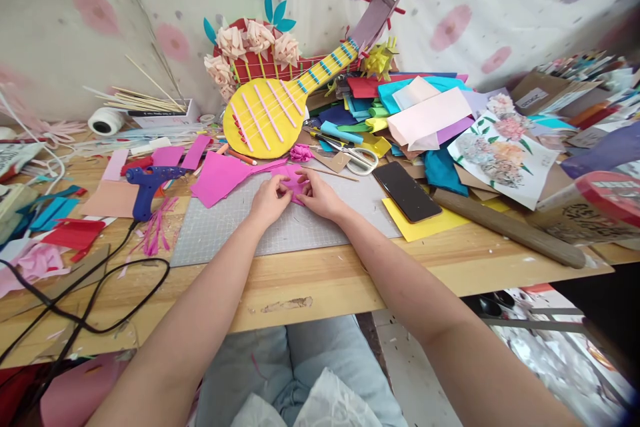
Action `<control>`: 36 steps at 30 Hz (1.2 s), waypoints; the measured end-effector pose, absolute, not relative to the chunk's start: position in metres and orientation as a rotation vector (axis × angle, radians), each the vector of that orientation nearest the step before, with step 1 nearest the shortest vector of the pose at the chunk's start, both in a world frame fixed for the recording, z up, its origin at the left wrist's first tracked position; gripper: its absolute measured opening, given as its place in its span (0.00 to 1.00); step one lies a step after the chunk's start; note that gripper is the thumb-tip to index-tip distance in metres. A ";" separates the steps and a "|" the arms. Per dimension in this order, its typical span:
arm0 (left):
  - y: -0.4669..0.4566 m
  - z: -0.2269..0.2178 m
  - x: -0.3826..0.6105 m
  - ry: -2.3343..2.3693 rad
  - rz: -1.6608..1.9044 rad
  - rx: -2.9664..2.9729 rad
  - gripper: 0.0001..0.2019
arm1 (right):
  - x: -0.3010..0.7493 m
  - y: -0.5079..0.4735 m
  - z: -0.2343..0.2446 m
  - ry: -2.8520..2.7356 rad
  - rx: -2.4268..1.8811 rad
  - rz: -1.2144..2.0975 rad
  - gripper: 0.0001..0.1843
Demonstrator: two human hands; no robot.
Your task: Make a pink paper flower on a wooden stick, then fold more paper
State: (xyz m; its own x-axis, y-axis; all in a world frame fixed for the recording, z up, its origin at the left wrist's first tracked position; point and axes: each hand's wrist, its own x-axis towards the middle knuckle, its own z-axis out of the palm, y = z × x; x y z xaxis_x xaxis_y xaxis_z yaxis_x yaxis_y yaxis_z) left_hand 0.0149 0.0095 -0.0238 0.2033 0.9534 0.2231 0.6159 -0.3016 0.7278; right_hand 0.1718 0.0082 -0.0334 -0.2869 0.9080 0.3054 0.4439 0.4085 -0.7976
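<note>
Both hands meet over the grey cutting mat (pixel 225 233), at a small piece of magenta paper (pixel 290 178). The fingers of my left hand (pixel 271 199) are curled in a pinch at its left side. My right hand (pixel 320 193) pinches it from the right, fingers bent over the top. Left of them lies a larger magenta sheet (pixel 217 179), with a narrow strip running toward the hands. Just behind my fingers sits a small curled magenta paper flower (pixel 301 153). Scissors (pixel 361 160) with white handles rest to the right.
A yellow paper lute (pixel 270 117) stands at the back. A blue glue gun (pixel 150 188) with its black cable (pixel 85 327) lies left. On the right are a phone (pixel 407 191), a wooden rolling stick (pixel 505 227), a tub (pixel 590 207) and stacked coloured paper (pixel 430 113).
</note>
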 end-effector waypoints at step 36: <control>0.002 -0.014 0.018 1.507 0.755 2.354 0.03 | 0.174 0.003 -0.028 -2.035 -1.094 0.725 0.24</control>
State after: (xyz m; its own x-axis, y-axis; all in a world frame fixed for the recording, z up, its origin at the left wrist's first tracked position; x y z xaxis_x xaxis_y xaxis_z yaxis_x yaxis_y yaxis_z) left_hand 0.0175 0.0021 -0.0143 0.3326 0.8971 0.2908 0.7701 -0.4363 0.4654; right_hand 0.1737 0.0034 -0.0277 -0.3940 0.8626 0.3173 0.4676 0.4853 -0.7388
